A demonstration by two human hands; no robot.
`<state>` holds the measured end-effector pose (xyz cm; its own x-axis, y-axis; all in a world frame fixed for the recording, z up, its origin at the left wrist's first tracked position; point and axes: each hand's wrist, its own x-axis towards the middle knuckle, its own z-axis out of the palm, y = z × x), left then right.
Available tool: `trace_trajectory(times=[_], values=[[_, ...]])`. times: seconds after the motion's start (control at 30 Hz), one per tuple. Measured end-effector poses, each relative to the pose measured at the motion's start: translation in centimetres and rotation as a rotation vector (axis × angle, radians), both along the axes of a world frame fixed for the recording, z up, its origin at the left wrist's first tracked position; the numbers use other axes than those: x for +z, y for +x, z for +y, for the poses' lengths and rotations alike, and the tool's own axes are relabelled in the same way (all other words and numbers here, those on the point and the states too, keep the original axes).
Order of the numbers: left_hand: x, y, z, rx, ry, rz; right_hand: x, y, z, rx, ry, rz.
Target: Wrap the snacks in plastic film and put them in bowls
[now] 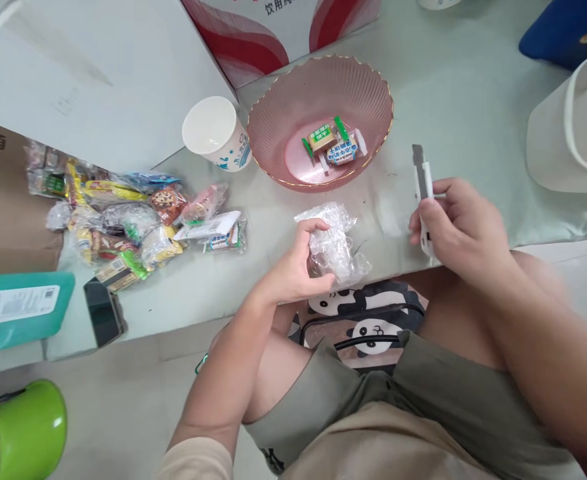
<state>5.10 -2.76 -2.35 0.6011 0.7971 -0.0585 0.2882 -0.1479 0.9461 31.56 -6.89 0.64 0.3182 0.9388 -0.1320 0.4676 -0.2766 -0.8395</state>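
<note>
My left hand [296, 263] curls around one side of a crumpled bundle of clear plastic wrapping [336, 250] near the table's front edge. What the wrapping encloses, if anything, I cannot make out. Held in my right hand [466, 230] is a white utility knife [425, 217], its blade out and pointing up and away from me. The knife is well to the right of the wrapping, apart from it. Beyond the wrapping stands a ribbed pink bowl [278, 120] with a gold wavy rim. Several small snack packets [343, 152] lie inside it.
A white paper cup [213, 130] stands left of the bowl. A pile of wrapped snacks [128, 213] covers the left, with a black phone [102, 312] and teal object [23, 310] nearby. Boxes [98, 67] stand behind. A white container [553, 147] is at right; a green bin [33, 427] below left.
</note>
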Motion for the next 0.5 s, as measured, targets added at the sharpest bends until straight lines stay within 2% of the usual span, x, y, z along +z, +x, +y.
trace_trajectory(times=[0.1, 0.17, 0.3, 0.43, 0.5], values=[[-0.1, 0.0, -0.4, -0.008, 0.01, 0.067, 0.7, -1.4, -0.8, 0.11, 0.001, 0.414], [0.0, 0.2, -0.4, 0.019, 0.063, 0.109, 0.8, -1.8, -1.1, 0.152, -0.043, 0.563], [0.3, 0.7, 0.0, 0.019, 0.163, 0.079, 0.8, -2.2, -1.4, 0.228, -0.07, 0.727], [1.0, 1.2, 0.0, 0.025, 0.248, 0.049, 0.8, -3.2, -1.8, 0.363, -0.021, 0.794], [1.3, 1.4, -0.2, 0.022, 0.279, 0.055, 0.6, -3.8, -2.0, 0.395, -0.053, 0.808]])
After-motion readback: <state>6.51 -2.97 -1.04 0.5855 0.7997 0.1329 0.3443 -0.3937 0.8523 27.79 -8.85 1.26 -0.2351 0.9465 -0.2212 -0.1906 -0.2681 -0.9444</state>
